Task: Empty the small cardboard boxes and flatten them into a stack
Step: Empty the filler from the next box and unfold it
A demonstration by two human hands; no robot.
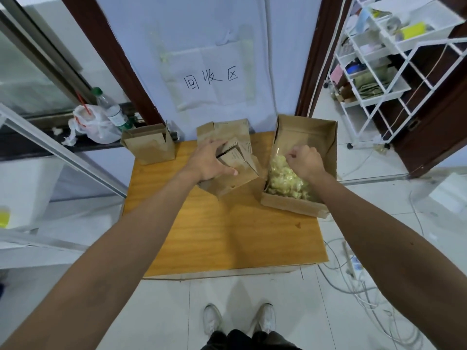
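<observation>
On the far half of a small wooden table (222, 238) stand three brown cardboard boxes. My left hand (209, 160) grips the middle box (235, 170), fingers curled over its folded flaps; a flattened piece of cardboard (227, 128) leans behind it. My right hand (304, 161) pinches the top of a clear plastic bag of pale yellow pieces (285, 178) that lies inside the open box (316, 137) on the right. At the table's far left corner a third box (149, 146) stands upright with its top open.
A wall with a taped paper sign (209, 79) rises just behind the table. On the left sill are a plastic bottle (111, 109) and a white bag (93, 125). A white wire rack (384, 59) stands at the right. Cables (353, 279) lie on the tiled floor.
</observation>
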